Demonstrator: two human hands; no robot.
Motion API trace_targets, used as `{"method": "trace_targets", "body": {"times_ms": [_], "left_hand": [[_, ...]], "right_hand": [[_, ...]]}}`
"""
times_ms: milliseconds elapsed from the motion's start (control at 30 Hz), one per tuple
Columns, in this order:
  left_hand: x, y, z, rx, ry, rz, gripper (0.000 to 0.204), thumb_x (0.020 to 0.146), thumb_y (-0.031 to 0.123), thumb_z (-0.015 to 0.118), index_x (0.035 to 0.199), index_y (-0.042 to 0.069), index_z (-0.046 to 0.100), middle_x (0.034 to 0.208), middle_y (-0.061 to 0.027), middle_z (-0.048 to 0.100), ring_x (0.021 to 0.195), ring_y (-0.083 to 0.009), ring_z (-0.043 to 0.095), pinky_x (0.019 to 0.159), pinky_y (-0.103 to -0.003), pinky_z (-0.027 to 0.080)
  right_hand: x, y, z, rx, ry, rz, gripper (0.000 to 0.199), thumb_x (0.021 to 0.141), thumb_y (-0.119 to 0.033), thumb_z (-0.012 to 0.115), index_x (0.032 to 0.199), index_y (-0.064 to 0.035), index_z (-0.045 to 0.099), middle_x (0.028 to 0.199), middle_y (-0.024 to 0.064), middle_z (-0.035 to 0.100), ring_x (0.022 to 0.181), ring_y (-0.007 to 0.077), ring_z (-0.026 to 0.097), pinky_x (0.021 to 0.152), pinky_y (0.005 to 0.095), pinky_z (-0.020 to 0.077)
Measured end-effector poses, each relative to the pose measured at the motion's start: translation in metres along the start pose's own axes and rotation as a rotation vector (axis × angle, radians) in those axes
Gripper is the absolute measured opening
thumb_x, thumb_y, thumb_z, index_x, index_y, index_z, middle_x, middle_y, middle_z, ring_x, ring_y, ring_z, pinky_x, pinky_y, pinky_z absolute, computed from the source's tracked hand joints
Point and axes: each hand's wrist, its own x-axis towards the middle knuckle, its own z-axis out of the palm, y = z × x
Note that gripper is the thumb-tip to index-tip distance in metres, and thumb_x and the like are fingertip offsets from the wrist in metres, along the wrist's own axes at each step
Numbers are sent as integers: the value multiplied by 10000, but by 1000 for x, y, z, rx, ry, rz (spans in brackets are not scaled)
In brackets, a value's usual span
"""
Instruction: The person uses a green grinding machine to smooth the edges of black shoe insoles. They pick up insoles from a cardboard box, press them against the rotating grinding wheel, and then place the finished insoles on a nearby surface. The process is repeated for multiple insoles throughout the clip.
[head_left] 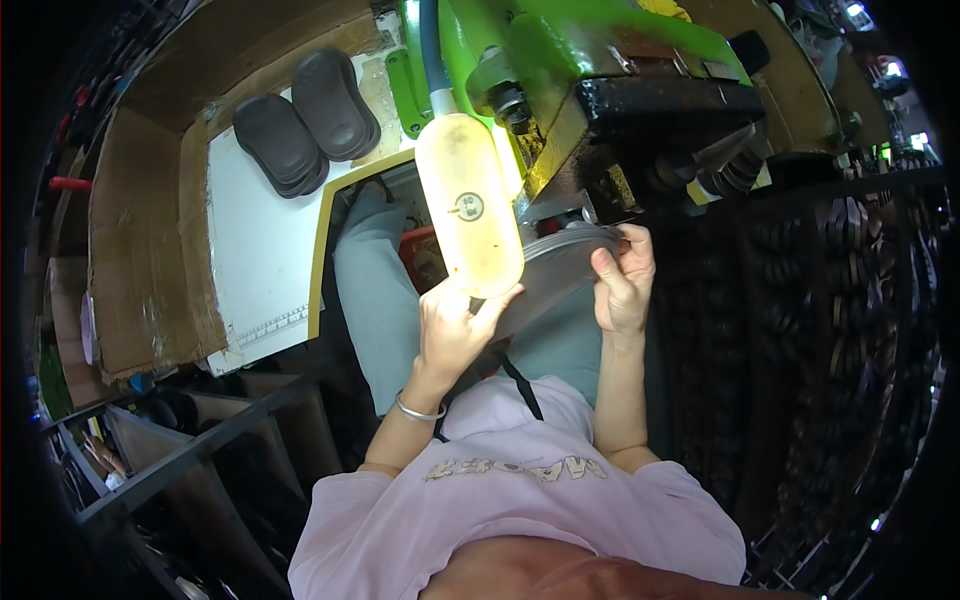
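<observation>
A grey shoe sole (555, 275) with a ridged edge is held tilted below the head of a green machine (640, 75). My right hand (622, 280) pinches its right end between thumb and fingers. My left hand (458, 322) is closed at its near left end, thumb pointing right. Part of the left fingers and of the sole is hidden behind a glowing yellow-white lamp (468, 205). The sole's far edge lies close to the machine's metal parts (565, 212); whether they touch, I cannot tell.
Two stacks of dark soles, one on the left (280, 145) and one on the right (333, 105), lie on a white tabletop (250, 270). A cardboard wall (150, 240) borders it. Racks stand at the lower left (190, 450) and right (800, 300).
</observation>
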Motion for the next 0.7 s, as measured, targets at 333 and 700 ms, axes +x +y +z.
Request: {"method": "trace_targets", "body": {"times_ms": [333,700], "left_hand": [[48,-6,-2,-919,-151,-347,208,894,125,626,1036,4,534,870,-84,631,719,-156,652,572,-259,546],[28,-49,-10,-622,-370,-370,119,866,81,633,791,-9,614,687,-46,593,645,-131,614,607,-291,496]], "right_hand": [[0,-9,-28,75,3,-53,364,819,-11,695,1128,-80,514,1024,61,609,957,159,578,892,315,449],[-3,-10,-32,94,-25,-74,367,801,-4,716,1107,-77,527,976,42,616,910,140,586,868,295,454]]}}
